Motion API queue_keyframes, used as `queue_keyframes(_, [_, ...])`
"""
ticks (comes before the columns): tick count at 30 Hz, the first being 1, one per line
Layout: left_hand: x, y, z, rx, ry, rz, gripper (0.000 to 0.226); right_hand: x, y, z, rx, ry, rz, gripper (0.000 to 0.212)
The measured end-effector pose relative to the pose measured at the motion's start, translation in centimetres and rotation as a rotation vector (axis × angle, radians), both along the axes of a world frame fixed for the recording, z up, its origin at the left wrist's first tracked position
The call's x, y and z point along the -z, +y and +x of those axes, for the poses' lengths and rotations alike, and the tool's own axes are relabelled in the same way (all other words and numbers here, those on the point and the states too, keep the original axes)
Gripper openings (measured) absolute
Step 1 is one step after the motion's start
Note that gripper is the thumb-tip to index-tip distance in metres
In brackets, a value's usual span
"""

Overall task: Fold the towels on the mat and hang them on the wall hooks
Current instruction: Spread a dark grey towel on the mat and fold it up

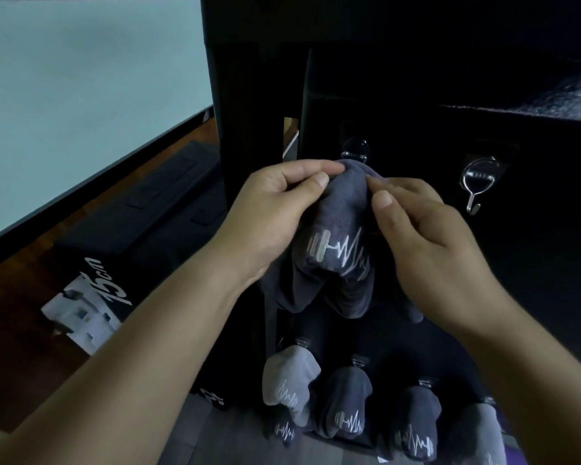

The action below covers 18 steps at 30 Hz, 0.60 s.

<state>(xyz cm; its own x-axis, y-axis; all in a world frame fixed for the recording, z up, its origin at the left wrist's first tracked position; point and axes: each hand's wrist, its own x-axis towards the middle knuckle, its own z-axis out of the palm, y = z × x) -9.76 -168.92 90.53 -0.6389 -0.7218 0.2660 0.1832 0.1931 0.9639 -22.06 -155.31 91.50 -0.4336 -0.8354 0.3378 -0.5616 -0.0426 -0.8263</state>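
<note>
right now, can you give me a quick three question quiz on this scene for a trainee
1. True or false: the metal hook right of the held towel is bare.
2. What do the left hand and right hand pinch? A the held towel's top, B a sock, C a hanger.
3. Fill in: the floor box reads 15 ___.
Key: 1 true; 2 A; 3 cm.
</note>
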Motion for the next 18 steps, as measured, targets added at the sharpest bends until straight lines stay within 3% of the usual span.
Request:
queue_keyframes(5, [1.3, 1.3, 0.9, -0.119, -0.117, -0.276, 0.031, 0.8, -0.1, 0.4, 0.007, 0.114, 0.033, 0.049])
queue_keyframes(8, [2.0, 1.4, 1.3, -0.113, -0.189, -0.341, 0.038, 1.3, 0.0, 0.3, 0.018, 0.184, 0.051, 0.056])
queue_keyframes(12, [2.4, 1.3, 1.2, -0.107, -0.202, -0.498, 0.051, 1.9, 0.1, -0.3, 0.069, 0.398, 0.056, 0.058])
queue_keyframes(18, [3.0, 1.8, 1.6, -0.122, -0.209, -0.501, 0.057, 2.2, 0.1, -0.5, 0.082, 0.621, 0.002, 0.059])
